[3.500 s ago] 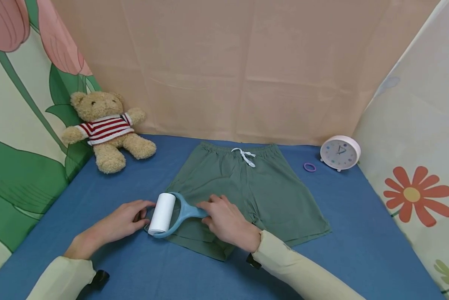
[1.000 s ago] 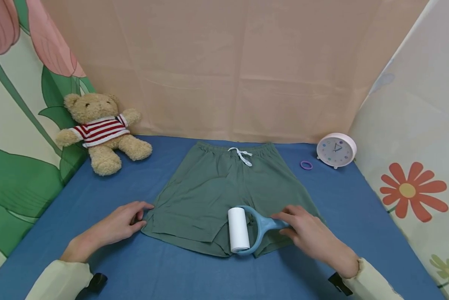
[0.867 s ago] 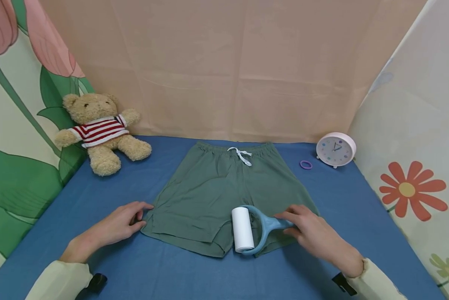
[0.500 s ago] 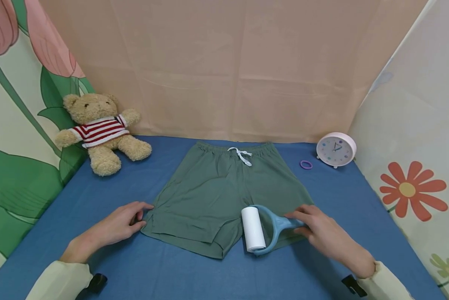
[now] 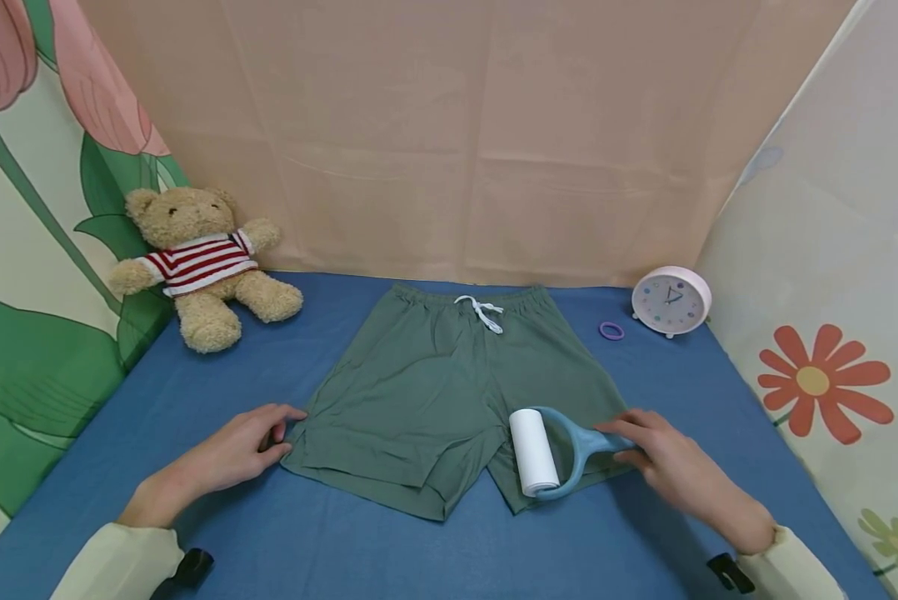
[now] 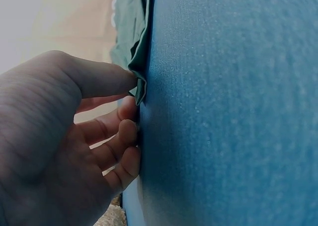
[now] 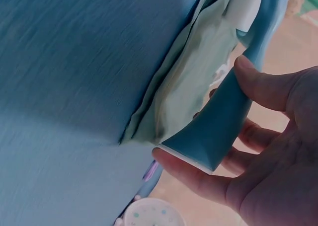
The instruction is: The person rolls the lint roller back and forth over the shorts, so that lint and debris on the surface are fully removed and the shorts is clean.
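Note:
Green shorts (image 5: 419, 383) with a white drawstring (image 5: 486, 315) lie spread on the blue surface. My right hand (image 5: 685, 471) grips the handle of a blue lint roller (image 5: 587, 442). Its white roll (image 5: 534, 452) lies over the right leg near the hem. In the right wrist view, the thumb is on one side of the handle (image 7: 218, 116), with fingers on the other and one at its end. My left hand (image 5: 227, 454) holds the left leg's outer hem corner between thumb and forefinger. The left wrist view shows the thumb on that green fabric (image 6: 139, 62), other fingers curled beneath.
A teddy bear (image 5: 212, 267) in a striped shirt sits at the back left. Toward the back right are a purple ring (image 5: 611, 331) and a pink-rimmed clock (image 5: 671, 301). A peach backdrop (image 5: 449, 142) and printed side panels enclose the blue surface (image 5: 329, 550).
My right hand has carried the lint roller rightward from the left leg across to the right leg. The left hand has stayed at the left hem corner.

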{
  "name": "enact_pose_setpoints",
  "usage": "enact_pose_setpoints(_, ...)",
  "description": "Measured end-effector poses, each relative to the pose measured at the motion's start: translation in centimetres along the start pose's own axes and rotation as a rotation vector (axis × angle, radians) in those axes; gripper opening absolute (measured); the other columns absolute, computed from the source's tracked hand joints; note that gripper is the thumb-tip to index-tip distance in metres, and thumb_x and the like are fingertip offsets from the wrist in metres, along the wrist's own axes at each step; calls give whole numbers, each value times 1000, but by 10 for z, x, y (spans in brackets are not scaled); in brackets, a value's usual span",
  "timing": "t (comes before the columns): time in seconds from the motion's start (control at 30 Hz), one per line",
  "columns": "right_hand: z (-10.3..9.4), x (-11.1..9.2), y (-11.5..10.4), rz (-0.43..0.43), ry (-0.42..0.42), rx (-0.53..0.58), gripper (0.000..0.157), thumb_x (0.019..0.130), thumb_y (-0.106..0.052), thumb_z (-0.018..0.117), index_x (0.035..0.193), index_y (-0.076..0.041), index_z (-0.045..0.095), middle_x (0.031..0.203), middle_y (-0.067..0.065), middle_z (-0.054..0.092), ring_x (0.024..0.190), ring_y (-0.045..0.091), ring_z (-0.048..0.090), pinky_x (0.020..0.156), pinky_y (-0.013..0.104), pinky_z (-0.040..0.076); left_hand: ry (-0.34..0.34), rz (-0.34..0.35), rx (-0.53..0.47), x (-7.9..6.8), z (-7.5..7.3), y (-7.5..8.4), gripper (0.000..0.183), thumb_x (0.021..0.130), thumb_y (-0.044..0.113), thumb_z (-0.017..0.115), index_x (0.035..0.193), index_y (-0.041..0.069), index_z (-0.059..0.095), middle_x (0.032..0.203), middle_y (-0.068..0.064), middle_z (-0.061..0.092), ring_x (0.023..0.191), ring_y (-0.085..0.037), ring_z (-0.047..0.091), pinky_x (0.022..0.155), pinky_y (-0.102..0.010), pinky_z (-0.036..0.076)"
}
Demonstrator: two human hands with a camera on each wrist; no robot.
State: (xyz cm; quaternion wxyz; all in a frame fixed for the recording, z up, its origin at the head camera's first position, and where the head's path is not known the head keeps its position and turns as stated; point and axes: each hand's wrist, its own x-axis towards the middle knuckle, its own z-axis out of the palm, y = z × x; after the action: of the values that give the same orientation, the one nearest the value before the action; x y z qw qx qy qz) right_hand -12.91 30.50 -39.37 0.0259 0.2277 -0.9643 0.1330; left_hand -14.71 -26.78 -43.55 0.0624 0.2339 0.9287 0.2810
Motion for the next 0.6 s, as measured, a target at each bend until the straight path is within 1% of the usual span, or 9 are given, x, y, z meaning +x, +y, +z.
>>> enact_pose_setpoints(0.13,-1,-1,7,11,1,-10,41,85,-2,80,123,-18,73,112,4,61,94,22,58,66,33,56,-4,-8,-1,-1,0,1,36,96,7,69,131,2,60,84,5,47,63,-4,41,60,-27,38)
enact_pose_setpoints(0.23,-3,-3,13,13,3,-8,42,85,-1,80,122,-18,74,114,7,61,96,24,58,67,36,58,-6,-10,1,-1,0,1,36,96,6,69,131,2,60,84,6,47,63,-4,41,60,-27,38)
enact_pose_setpoints(0.43,-7,-7,27,23,19,-16,43,83,0,81,121,-18,75,116,9,61,98,27,58,67,39,59,-1,-12,6,0,-1,2,36,96,6,69,131,1,60,84,5,47,63,-4,40,59,-27,38)
enact_pose_setpoints(0.6,-11,-13,39,41,28,-29,43,81,2,82,120,-16,74,115,10,61,97,28,59,65,40,59,-8,-19,-1,0,-1,3,37,96,6,69,131,1,60,84,5,47,63,-4,41,59,-27,38)
